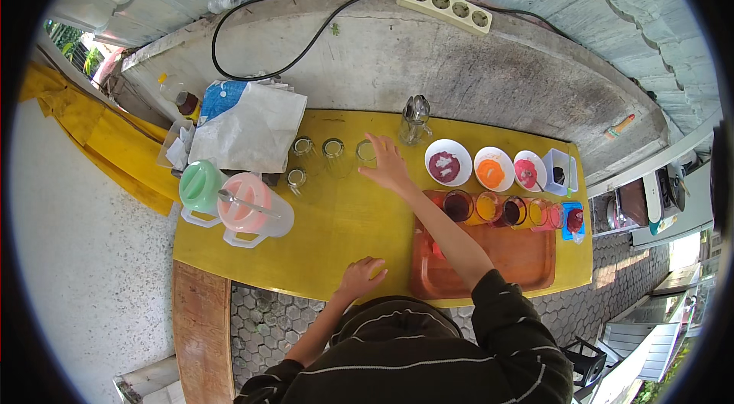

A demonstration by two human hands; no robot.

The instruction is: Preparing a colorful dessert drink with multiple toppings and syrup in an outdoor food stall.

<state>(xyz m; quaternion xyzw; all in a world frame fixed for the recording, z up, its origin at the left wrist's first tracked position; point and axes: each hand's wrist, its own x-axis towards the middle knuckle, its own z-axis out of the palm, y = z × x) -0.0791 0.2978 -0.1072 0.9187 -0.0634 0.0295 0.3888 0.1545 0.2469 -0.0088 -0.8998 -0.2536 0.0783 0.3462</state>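
My right hand [387, 163] reaches over the yellow table [355, 226], fingers spread beside a clear glass [366, 150]; whether they touch it I cannot tell. Several other clear glasses [333, 148] stand to its left. My left hand [360, 279] is near the table's front edge with nothing in it. Glasses of dark, orange and pink drink [488, 207] line the back of an orange-brown tray [487, 266], partly behind my right forearm. Behind them are white bowls with purple [448, 163], orange [494, 170] and pink [530, 171] contents. A glass jar [416, 120] holds metal spoons.
Two lidded plastic pitchers, green-topped [202, 189] and pink-topped [255, 209], stand at the left, a spoon on the pink one. Behind them lies a white and blue sack [249, 123]. A clear plastic container [561, 172] stands at the right. A power strip [444, 6] rests on the wall ledge.
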